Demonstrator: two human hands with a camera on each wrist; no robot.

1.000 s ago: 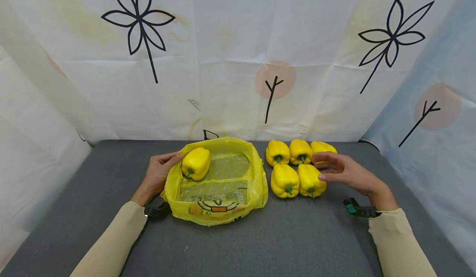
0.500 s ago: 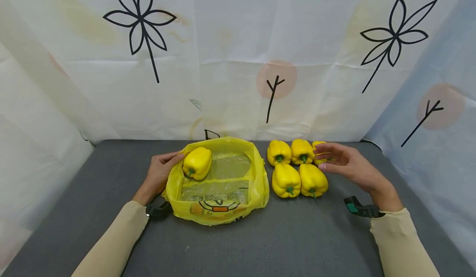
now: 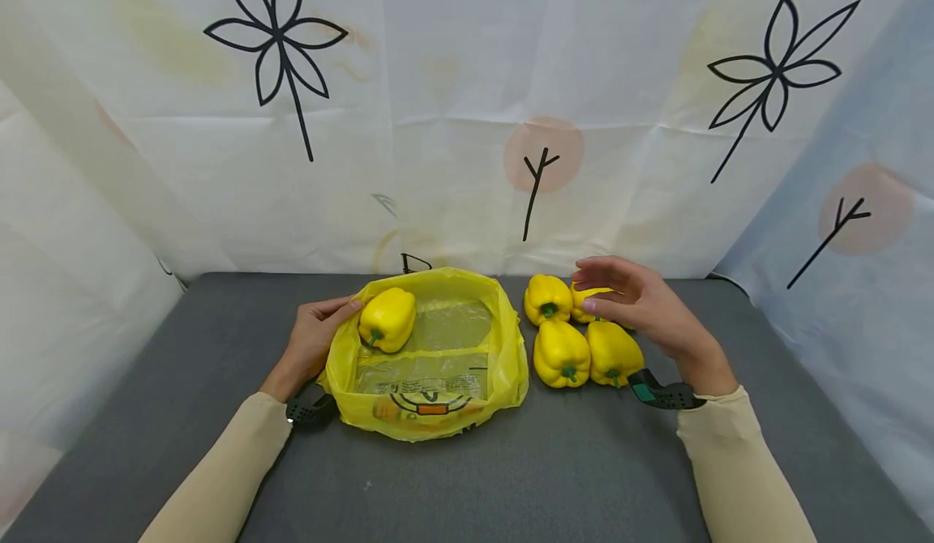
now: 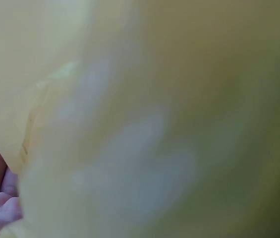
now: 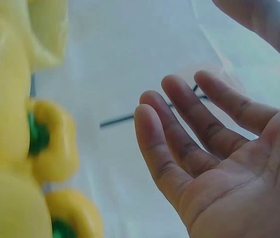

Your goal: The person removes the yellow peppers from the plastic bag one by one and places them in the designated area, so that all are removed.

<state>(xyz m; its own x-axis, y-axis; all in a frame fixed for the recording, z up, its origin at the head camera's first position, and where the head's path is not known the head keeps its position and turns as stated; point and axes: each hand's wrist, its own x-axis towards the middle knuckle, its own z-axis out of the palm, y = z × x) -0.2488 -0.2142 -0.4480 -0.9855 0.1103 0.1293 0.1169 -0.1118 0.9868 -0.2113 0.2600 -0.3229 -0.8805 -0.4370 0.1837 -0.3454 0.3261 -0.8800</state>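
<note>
Yellow peppers (image 3: 576, 328) lie in a cluster on the grey table (image 3: 511, 478), just to the right of a yellow plastic bag (image 3: 426, 357) that lies open with one more pepper (image 3: 386, 319) inside it, near its back left rim. The right hand (image 3: 631, 300) hovers over the back row of the cluster, its grip wide and holding nothing; the right wrist view shows the fingers (image 5: 179, 144) spread and relaxed, apart from the peppers beside them. The left hand (image 3: 310, 340) rests at the bag's left edge with its thumb on the rim next to the bagged pepper, and seems to pinch the plastic, though the left wrist view is a yellow blur and does not settle it. A patterned white curtain (image 3: 467, 113) hangs behind the table.
</note>
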